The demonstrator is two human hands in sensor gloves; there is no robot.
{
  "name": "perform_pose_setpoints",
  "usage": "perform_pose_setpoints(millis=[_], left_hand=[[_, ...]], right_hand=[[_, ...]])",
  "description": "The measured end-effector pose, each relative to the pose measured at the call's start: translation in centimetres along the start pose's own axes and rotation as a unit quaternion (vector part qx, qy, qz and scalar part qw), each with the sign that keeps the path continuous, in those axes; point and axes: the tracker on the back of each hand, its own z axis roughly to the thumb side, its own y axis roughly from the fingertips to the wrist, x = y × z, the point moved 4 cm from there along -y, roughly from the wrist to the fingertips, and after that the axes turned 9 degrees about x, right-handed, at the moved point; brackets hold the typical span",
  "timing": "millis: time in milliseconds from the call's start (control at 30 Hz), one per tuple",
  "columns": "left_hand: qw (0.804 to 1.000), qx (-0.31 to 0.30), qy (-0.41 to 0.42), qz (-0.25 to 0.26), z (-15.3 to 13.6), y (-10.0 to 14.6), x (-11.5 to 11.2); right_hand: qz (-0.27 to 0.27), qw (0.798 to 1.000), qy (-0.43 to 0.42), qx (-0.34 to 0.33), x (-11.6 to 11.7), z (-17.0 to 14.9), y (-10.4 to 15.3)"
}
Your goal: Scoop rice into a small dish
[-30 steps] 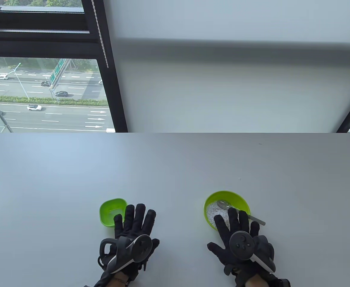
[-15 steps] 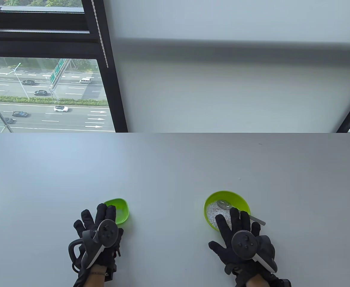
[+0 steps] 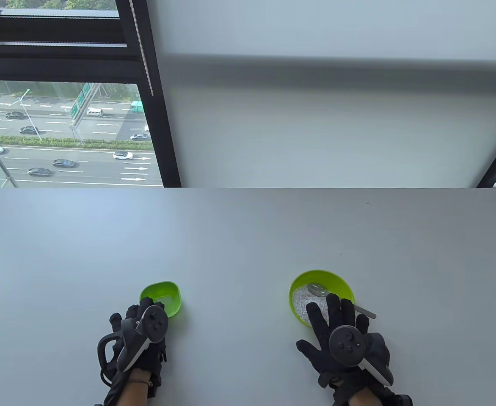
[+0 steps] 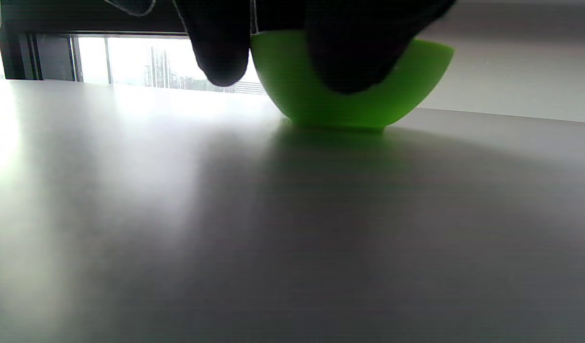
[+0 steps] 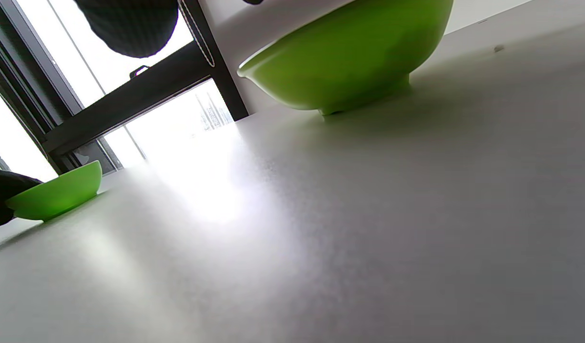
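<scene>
A grey counter stands against a pale wall, with a dark-framed window at far left overlooking a road.

Left hand: the fingers curl down over the near left rim of the dish. In the left wrist view two fingertips hang in front of the dish wall; whether they touch it cannot be told, since the view is dark and close. The hand carries nothing. A tracker sits on its back.

Right hand: the fingers are spread wide and flat, reaching over the near rim of the bowl. They hold nothing. A tracker sits on the back of the hand.

Dish: small, green, on the counter at near left, well apart from the bowl. Its contents are not clear.

Bowl: larger, green, on the counter at near right, containing white rice. A metal spoon lies in it, its scoop on the rice and its handle over the right rim, just beside the right fingertips.
</scene>
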Motion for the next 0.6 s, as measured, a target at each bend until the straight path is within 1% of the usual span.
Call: perform_pose_setpoints(millis=[233, 400, 533, 600], left_hand=[[1.000, -0.007, 0.010, 0.007, 0.0, -0.1, 0.1], [0.999, -0.012, 0.023, 0.041, 0.0, 0.1, 0.7], [0.997, -0.035, 0.026, 0.064, 0.8, 0.8, 1.6], [0.994, -0.066, 0.038, 0.074, 1.9, 1.5, 2.2]], right_hand=[[0.001, 1.000, -0.001, 0.002, 0.0, -0.1, 0.0], [0.003, 1.000, -0.003, 0.004, 0.0, -0.1, 0.0], [0.003, 1.000, -0.002, 0.005, 0.0, -0.1, 0.0], [0.004, 1.000, -0.002, 0.005, 0.1, -0.1, -0.1]])
